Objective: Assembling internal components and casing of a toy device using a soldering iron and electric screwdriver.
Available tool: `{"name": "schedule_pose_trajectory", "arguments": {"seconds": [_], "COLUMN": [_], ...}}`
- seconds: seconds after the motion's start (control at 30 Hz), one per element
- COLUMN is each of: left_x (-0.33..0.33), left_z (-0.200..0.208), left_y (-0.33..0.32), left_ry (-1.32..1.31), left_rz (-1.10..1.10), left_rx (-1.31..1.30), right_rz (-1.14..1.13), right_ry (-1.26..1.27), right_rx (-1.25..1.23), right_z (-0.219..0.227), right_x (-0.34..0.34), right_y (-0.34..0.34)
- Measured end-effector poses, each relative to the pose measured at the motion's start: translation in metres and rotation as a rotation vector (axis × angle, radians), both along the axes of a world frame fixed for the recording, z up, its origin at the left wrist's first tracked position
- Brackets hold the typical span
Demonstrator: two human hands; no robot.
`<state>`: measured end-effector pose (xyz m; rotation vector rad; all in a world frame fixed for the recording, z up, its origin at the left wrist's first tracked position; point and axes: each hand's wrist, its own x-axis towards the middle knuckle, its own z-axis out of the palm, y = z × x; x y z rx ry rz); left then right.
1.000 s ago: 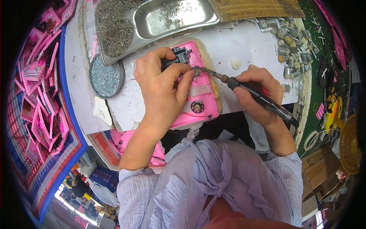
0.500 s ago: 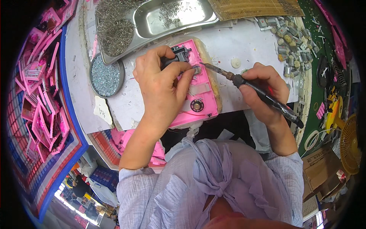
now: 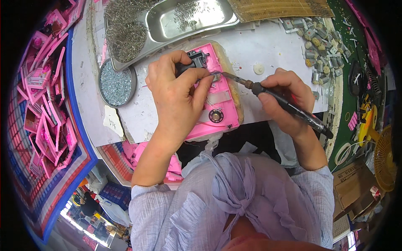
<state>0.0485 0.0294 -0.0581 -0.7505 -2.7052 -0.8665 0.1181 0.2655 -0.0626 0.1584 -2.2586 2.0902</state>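
Note:
A pink plastic housing (image 3: 224,109) lies on the table with a dark grey mechanism (image 3: 198,59) and a small round speaker (image 3: 216,116) in it. My left hand (image 3: 178,83) rests over its left side, fingers curled by the mechanism. Thumb and forefinger pinch together beside a small metallic part (image 3: 217,77); what lies between them is hidden. In my right hand (image 3: 291,94) is a soldering iron (image 3: 299,112), gripped like a pen. Its tip points left and meets, or nearly meets, that small part near my left fingertips.
Behind the housing stands a metal tray (image 3: 167,35) heaped with small metal pieces. A round dish (image 3: 135,83) of tiny screws sits left. Several small motors (image 3: 320,62) lie far right, near a cardboard sheet (image 3: 280,9). Pink housings (image 3: 44,121) fill a basket at far left.
My right hand has shifted slightly left, bringing the soldering iron's tip down and left to the small metallic part. The left hand has stayed almost still.

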Motion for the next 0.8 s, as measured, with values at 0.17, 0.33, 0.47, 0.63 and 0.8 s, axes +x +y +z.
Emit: {"name": "schedule_pose_trajectory", "arguments": {"seconds": [0.17,0.33,0.47,0.63,0.8], "left_x": [0.002,0.001,0.001,0.001,0.001], "left_z": [0.007,0.006,0.001,0.001,-0.001], "left_y": [0.001,0.002,0.001,0.002,-0.001], "left_ry": [-0.038,-0.023,0.003,0.002,0.027], "left_rz": [0.019,0.013,0.01,0.011,0.0], "left_rx": [-0.048,-0.035,-0.007,-0.018,0.011], "right_rz": [-0.021,-0.034,-0.062,-0.077,-0.08], "right_ry": [0.042,0.05,0.039,0.105,0.077], "right_rx": [0.015,0.033,-0.013,0.02,0.02], "right_z": [-0.003,-0.001,-0.002,-0.003,-0.004], "right_x": [-0.001,-0.001,0.001,0.003,0.006], "right_y": [-0.001,0.001,0.005,0.01,0.011]}}
